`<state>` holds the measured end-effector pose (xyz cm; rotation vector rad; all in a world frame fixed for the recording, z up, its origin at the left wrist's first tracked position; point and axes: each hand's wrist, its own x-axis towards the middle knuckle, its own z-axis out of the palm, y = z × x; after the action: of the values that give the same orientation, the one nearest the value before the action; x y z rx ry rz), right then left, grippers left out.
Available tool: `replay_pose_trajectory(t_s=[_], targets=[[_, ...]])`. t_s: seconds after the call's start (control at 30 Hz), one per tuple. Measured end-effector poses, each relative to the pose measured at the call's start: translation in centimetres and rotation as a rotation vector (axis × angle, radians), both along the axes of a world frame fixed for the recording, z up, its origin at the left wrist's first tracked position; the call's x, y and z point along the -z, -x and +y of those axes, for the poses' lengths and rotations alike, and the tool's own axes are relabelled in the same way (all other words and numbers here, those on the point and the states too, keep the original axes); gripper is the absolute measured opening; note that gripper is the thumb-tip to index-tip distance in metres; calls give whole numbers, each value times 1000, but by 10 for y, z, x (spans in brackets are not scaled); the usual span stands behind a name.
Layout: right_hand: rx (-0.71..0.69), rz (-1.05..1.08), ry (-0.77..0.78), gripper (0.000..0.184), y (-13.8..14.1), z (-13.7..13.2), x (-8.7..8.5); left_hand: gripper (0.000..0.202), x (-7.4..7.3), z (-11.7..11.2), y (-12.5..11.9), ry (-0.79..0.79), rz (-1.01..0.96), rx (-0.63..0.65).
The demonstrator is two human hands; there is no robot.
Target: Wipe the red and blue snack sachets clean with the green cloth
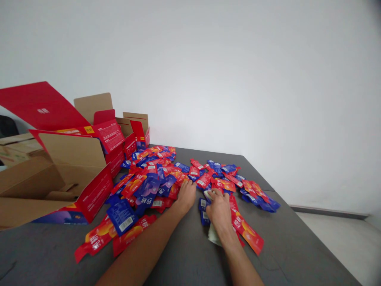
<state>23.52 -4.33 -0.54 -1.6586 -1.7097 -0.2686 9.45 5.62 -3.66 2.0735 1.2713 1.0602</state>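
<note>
Across the dark grey tabletop (175,254), right of the open red cardboard box (95,192), glossy red and blue pouches (148,190) are strewn, touched by the curled left hand (187,194); farther right, pale cloth-like material (213,236) is partly covered by the bent right hand (219,208); neither grip can be told. Behind the box, open red cartons (110,136) are ranged; inside it, brown flaps (62,194) are seen

Pale item (214,237) partly hidden under right hand (219,208); front box (95,193) cropped left.
</note>
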Motion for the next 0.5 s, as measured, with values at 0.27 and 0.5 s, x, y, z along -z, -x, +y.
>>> replay_pose_trajectory(t_s=[0.27,0.5], targets=[[6,-18,-22,52,-2,1,1,23,-12,1,7,-20,-19,-15],[-68,25,-116,52,5,1,-1,25,-32,-23,35,-31,-161,-66]])
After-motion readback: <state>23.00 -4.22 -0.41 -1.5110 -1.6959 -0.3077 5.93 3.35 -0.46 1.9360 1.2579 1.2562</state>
